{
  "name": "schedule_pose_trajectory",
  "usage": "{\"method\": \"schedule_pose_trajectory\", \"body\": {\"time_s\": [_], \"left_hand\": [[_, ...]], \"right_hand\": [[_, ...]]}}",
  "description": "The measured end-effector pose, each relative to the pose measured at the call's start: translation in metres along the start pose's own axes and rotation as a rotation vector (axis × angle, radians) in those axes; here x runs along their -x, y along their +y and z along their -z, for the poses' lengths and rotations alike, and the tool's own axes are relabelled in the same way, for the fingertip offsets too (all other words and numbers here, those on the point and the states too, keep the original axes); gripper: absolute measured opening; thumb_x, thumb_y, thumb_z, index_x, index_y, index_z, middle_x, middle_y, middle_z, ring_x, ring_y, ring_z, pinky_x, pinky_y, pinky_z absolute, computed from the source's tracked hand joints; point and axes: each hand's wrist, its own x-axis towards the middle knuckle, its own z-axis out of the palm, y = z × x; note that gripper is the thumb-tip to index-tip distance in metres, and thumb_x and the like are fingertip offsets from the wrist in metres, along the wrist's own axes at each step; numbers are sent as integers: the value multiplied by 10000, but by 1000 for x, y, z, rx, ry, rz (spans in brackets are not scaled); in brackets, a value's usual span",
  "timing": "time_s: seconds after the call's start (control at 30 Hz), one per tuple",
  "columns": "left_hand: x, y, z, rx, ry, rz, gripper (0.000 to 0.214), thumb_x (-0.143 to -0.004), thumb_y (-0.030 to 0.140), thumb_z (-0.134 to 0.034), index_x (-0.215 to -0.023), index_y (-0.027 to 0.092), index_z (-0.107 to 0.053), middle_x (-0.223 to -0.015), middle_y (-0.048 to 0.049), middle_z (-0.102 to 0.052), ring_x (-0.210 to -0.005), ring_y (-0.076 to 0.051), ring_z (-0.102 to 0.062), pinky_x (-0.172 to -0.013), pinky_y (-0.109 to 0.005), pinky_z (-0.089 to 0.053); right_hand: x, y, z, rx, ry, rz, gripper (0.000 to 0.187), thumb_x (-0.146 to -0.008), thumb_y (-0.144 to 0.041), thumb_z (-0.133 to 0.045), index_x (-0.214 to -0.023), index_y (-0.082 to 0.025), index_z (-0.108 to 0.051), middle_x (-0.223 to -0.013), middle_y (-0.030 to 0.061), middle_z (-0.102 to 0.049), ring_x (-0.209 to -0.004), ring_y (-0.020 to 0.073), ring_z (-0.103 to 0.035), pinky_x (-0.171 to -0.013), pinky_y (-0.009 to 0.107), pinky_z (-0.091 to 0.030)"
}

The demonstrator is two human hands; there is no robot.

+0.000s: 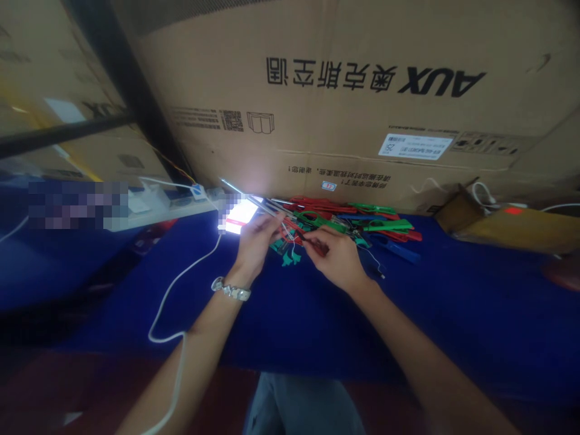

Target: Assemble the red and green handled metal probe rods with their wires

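My left hand (256,241), with a metal watch on the wrist, is closed around a pair of scissors, its fingers curled near the handles. My right hand (333,257) pinches a small red part beside it, and a thin white thread runs between the two hands. Both hands hover over a blue cloth-covered table (453,314). Just behind them lies a pile of scissors (357,220) with red, green and blue handles. A few small teal pieces (290,258) lie under my hands.
A lit phone (238,216) lies left of the pile, with a white cable (181,278) trailing toward me. A white power strip (158,202) sits at the left. A large cardboard box (362,103) walls off the back. A brown box (507,226) stands at the right.
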Motion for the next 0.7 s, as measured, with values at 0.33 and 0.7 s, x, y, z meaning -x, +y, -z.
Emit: {"method": "schedule_pose_trajectory", "body": {"time_s": [0.33, 0.7], "left_hand": [[1, 0, -2, 7, 5, 2, 283, -651, 368, -866, -798, 147, -770, -838, -36, -733, -715, -107, -663, -752, -253, -580], [1, 0, -3, -2, -15, -7, 290, -663, 375, -861, -825, 150, -779, -851, -43, -747, -717, -112, -679, -754, -247, -585]], "right_hand": [[-5, -2, -2, -301, 82, -135, 108, -803, -297, -663, -849, -203, -690, -804, 28, -692, -606, 131, -565, -600, 276, -465], [-15, -7, 11, -1124, -156, -755, 225, -755, -356, -770, -832, -167, -675, -879, 81, -787, -597, 165, -725, -373, 187, -461]]}}
